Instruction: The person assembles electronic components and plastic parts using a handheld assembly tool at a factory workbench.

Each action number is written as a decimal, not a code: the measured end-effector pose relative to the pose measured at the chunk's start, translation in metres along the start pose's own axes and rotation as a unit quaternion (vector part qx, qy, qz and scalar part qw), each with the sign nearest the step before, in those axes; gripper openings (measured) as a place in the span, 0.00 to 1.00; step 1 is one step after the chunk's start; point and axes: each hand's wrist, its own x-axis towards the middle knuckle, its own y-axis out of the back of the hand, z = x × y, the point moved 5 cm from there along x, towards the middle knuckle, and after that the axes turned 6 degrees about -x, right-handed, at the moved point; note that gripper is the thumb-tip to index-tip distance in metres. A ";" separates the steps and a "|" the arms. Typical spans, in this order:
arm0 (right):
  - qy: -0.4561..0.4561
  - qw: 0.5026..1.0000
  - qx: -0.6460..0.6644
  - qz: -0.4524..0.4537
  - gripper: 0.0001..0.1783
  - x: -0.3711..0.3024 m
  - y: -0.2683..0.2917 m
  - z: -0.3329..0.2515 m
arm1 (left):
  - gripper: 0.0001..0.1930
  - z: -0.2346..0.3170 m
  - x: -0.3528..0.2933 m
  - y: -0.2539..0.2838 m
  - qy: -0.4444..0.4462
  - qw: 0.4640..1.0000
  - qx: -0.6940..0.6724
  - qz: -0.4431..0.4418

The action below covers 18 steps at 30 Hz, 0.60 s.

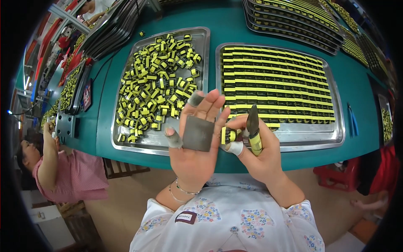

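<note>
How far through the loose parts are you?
Done: the right tray holds neat rows of yellow-and-black parts, nearly filling it, with bare metal along the near edge. In hand: the right hand pinches one part and a tool; the left hand is open, with a grey pad on the palm. Left: a big loose pile on the left tray.

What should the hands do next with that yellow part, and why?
Probably set the small yellow part at the short end of the last row in the right tray: the right hand pinches it beside the left hand, and that row stops short.
</note>
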 end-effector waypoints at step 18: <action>0.163 0.957 -0.237 0.028 0.27 -0.001 -0.010 -0.017 | 0.55 -0.005 -0.003 -0.014 0.010 0.981 0.190 -0.044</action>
